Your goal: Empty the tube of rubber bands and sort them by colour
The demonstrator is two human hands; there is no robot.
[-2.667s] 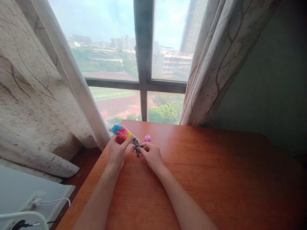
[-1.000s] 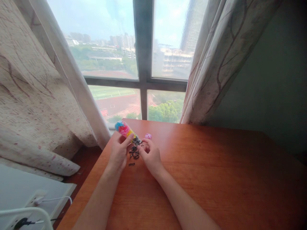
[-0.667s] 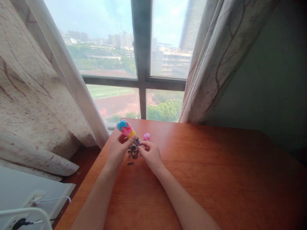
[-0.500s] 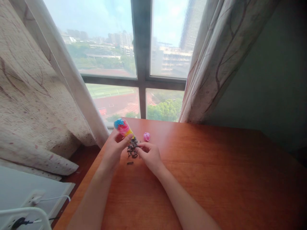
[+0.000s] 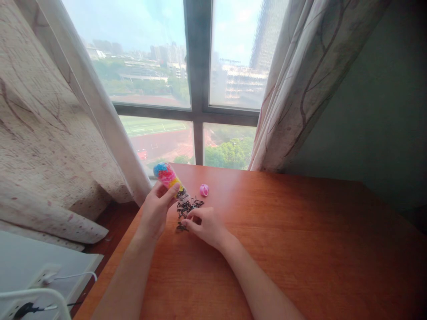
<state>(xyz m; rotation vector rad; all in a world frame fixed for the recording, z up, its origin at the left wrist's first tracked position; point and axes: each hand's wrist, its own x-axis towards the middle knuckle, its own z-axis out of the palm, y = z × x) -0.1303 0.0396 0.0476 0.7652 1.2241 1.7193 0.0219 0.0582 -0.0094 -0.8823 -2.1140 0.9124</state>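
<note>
My left hand [image 5: 156, 210] grips a clear tube [image 5: 167, 177] packed with blue, pink and yellow small bands, tilted with its open end down toward the table. Small black bands [image 5: 187, 206] lie in a loose heap on the wooden table [image 5: 300, 249] just under the tube's mouth. My right hand [image 5: 207, 226] rests on the table beside the heap, its fingers curled and pinched at the heap's near edge; what they hold is too small to name. A small pink cap [image 5: 204, 190] lies on the table just beyond the heap.
A window [image 5: 196, 89] with a dark frame stands behind the table, with patterned curtains [image 5: 43, 133] on both sides. At lower left a white surface carries a power strip and cable [image 5: 50, 280]. The table's left edge runs close to my left arm.
More black bands have come out of the tube onto the table and the heap has spread. My right hand moved down from the tube's mouth to the heap's near edge.
</note>
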